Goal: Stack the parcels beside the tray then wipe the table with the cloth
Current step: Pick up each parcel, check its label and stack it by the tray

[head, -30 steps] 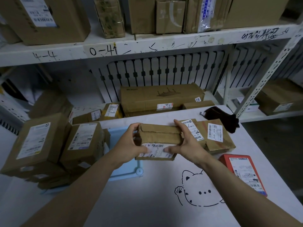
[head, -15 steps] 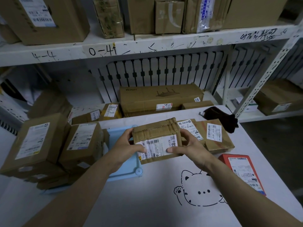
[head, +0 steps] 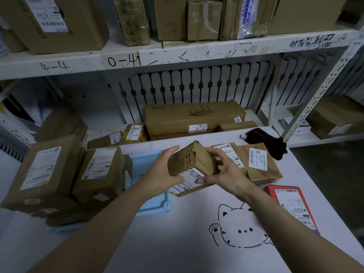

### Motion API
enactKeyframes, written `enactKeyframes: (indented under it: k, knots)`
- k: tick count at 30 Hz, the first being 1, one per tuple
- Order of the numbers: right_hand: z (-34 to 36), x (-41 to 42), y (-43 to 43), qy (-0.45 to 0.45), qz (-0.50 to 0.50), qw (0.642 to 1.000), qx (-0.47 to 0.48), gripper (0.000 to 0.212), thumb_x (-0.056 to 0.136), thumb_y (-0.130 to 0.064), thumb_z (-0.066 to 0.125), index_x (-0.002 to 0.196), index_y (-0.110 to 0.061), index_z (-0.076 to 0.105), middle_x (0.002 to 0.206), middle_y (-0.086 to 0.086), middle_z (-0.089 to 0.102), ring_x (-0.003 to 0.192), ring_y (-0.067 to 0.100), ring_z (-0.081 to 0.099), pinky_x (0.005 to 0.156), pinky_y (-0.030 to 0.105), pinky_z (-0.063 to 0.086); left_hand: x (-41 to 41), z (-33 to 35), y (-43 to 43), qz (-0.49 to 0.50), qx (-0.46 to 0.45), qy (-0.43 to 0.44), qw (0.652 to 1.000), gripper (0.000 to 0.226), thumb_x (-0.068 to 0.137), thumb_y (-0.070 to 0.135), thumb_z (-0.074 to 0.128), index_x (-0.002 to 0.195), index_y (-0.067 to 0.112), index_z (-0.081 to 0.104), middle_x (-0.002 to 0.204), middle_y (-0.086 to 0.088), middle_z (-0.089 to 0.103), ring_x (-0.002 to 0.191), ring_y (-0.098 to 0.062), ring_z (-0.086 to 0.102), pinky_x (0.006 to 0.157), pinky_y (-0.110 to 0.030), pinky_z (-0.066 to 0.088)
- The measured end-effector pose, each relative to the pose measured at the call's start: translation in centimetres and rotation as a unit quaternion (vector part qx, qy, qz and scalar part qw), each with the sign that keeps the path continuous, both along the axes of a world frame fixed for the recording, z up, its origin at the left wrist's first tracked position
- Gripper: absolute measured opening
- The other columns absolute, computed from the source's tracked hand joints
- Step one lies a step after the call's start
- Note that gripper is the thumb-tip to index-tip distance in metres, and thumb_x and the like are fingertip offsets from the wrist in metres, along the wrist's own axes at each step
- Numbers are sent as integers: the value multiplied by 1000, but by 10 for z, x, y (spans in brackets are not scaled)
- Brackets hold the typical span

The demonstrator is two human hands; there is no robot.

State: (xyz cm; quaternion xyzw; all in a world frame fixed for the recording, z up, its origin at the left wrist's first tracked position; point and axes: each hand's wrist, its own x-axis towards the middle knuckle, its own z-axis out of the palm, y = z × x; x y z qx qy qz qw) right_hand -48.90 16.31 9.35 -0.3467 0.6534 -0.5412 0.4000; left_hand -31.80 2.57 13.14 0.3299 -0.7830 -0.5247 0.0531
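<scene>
A small brown parcel (head: 192, 161) is held in both hands, tilted, over the right edge of the light-blue tray (head: 142, 164) and the white table (head: 177, 245). Its white label is turned down toward the person. Whether its lower edge touches the table cannot be told.

The parcel's left side is gripped by the left hand (head: 163, 175): fingers spread along the far side, thumb tucked under near the label. The right side is gripped by the right hand (head: 228, 174): fingers curled over the top edge, thumb pressed on the label.

Two flat brown parcels (head: 258, 166) are seen just behind the right hand, lying side by side on the table, labels up. A red parcel (head: 291, 207) is laid flat near the table's right edge, apart from them. The dark cloth (head: 265, 140) is left crumpled at the far right corner of the table, beyond the flat parcels.

A pile of cardboard boxes (head: 78, 172) is stacked just left of the tray, whose left part is hidden by it. A cat drawing (head: 242, 231) is printed on the table near the right forearm. More boxes are stored on the white shelf (head: 177, 54) behind.
</scene>
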Motion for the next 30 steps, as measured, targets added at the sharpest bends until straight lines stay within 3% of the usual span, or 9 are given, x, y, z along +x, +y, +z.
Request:
enactKeyframes:
  k: [2, 6, 9, 10, 14, 18, 21, 26, 30]
  knots:
    - [0, 0, -3, 29, 6, 1000, -2, 87, 61, 2, 90, 134, -25, 51, 124, -4, 51, 111, 9, 54, 77, 18, 55, -2, 1, 0, -14, -2, -7, 1000, 93, 80, 2, 75, 151, 36, 25, 147, 5, 35, 124, -12, 42, 84, -20, 51]
    - [-1, -1, -6, 76, 16, 997, -7, 94, 59, -9, 93, 139, -31, 49, 128, -12, 45, 122, 10, 48, 101, 37, 50, -1, 1, -1, -14, 8, 2, 1000, 95, 78, 0, 76, 151, 33, 25, 140, 9, 38, 121, -7, 39, 84, -17, 45]
    - [1, 0, -5, 63, 6, 998, -10, 96, 64, -9, 92, 143, -34, 43, 131, -10, 42, 121, 10, 46, 100, 33, 51, 0, 0, -2, 11, 28, 17, 999, 90, 76, 1, 78, 146, 36, 33, 132, 13, 44, 109, -2, 48, 68, -9, 45]
    - [1, 0, -5, 49, 3, 999, -9, 98, 65, -10, 92, 144, -35, 40, 133, -8, 41, 121, 11, 47, 99, 33, 52, 1, -2, -4, 24, 40, 25, 999, 88, 74, 0, 79, 142, 38, 36, 133, 11, 47, 110, -4, 50, 69, -11, 46]
    - [-3, -1, -5, -8, 2, 1000, -3, 111, 63, -11, 94, 151, -35, 29, 135, -12, 45, 123, 14, 52, 97, 37, 56, 4, -7, -10, 79, 108, 57, 989, 79, 70, -2, 80, 130, 37, 45, 134, 6, 54, 123, -15, 50, 94, -35, 52]
    - [-11, -1, -6, 9, 7, 1000, 29, 120, 52, -33, 97, 151, -34, 30, 138, -13, 52, 128, 15, 50, 105, 41, 49, 6, -9, -10, 120, 172, 96, 973, 72, 58, 5, 78, 122, 32, 56, 118, 5, 69, 114, -20, 63, 98, -46, 53]
    - [-16, -1, -6, 12, 21, 999, 49, 108, 47, -43, 96, 142, -38, 44, 135, -11, 57, 127, 15, 52, 104, 44, 50, 7, -11, -11, 126, 208, 112, 963, 64, 68, -5, 72, 124, 24, 58, 115, -3, 72, 111, -25, 66, 97, -48, 53]
    - [-14, 1, -4, -24, 37, 998, 42, 77, 65, -15, 93, 131, -30, 55, 128, -2, 64, 118, 14, 61, 80, 26, 59, 6, -10, -11, 145, 261, 135, 945, 51, 82, -16, 53, 126, 11, 56, 117, -12, 71, 113, -31, 64, 93, -44, 53]
    - [-14, 1, -5, -20, 29, 998, 45, 78, 62, -20, 94, 130, -32, 57, 123, -5, 68, 117, 14, 62, 90, 37, 59, 6, -10, -11, 154, 269, 130, 942, 46, 84, -15, 49, 123, 8, 58, 115, -14, 71, 114, -33, 62, 96, -47, 52]
